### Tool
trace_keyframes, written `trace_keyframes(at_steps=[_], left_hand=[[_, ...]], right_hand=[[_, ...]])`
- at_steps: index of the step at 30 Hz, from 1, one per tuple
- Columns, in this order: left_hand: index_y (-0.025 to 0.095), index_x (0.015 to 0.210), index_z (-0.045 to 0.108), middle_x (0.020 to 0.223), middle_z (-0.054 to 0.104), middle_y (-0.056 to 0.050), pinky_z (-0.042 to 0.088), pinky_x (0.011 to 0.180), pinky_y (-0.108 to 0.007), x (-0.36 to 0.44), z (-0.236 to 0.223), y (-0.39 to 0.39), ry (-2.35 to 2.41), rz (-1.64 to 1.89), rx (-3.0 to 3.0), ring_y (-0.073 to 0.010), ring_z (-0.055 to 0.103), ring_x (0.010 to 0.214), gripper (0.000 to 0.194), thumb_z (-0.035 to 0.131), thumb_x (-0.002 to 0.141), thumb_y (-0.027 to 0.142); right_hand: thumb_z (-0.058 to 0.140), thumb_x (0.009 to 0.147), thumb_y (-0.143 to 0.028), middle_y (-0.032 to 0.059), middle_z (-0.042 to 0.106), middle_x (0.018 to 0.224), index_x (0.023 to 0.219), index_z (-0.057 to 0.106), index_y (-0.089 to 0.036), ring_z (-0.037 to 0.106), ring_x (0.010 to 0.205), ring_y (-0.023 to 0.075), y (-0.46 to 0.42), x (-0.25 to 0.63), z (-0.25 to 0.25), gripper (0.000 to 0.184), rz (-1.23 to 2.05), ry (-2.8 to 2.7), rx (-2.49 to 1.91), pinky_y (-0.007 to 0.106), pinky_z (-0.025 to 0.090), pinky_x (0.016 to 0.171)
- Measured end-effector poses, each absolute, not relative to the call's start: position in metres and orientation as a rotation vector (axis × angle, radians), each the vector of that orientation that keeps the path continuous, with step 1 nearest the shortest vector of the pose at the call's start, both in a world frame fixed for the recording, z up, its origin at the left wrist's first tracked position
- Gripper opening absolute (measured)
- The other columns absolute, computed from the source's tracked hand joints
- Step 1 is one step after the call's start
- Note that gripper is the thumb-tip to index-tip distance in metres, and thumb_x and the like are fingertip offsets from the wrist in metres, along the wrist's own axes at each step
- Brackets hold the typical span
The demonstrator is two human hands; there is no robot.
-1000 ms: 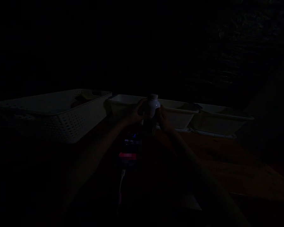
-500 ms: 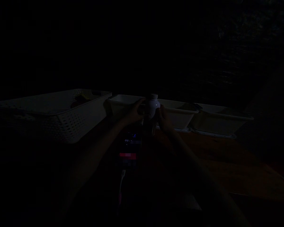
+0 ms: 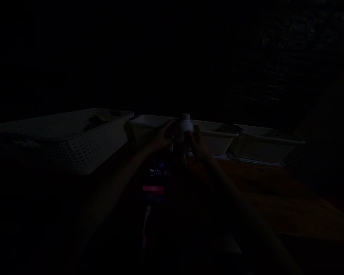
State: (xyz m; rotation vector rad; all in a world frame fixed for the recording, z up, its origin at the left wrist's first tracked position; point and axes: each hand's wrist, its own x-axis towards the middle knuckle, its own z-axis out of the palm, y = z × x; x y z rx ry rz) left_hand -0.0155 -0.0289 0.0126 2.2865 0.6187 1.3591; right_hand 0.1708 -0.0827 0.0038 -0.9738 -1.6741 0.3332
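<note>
It is very dark; the bottle (image 3: pixel 182 147) is upright near the middle, with its cap (image 3: pixel 185 116) on; the right hand (image 3: pixel 200 144), at the bottle's three o'clock, grips its side; the left hand (image 3: pixel 163 136), at nine o'clock, curls near it, but I cannot tell if it touches; the bottle is outside the tub (image 3: pixel 218 142) behind it, at twelve; how much is done or left is too dark to tell; the phone (image 3: pixel 157 179), at seven, shows "00:"; no brand can be read.
</note>
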Motion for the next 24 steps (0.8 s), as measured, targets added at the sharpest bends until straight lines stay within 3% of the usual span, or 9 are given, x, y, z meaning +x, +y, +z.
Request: trace_keyframes(at_steps=[24], left_hand=[[0.019, 0.136, 0.036, 0.132, 0.05, -0.015, 0.045, 0.096, -0.041, -0.0188, 0.0137, -0.032, 0.577, 1.332, 2.295, -0.026, 0.053, 0.116, 0.078, 0.072, 0.069, 0.035]], right_hand=[[0.035, 0.089, -0.058, 0.0025, 0.055, 0.075, 0.1, 0.046, -0.022, 0.052, 0.064, 0.0139, -0.0802, 0.1721, 0.0023, 0.039, 0.331, -1.635, -0.923, 0.024, 0.04, 0.055]])
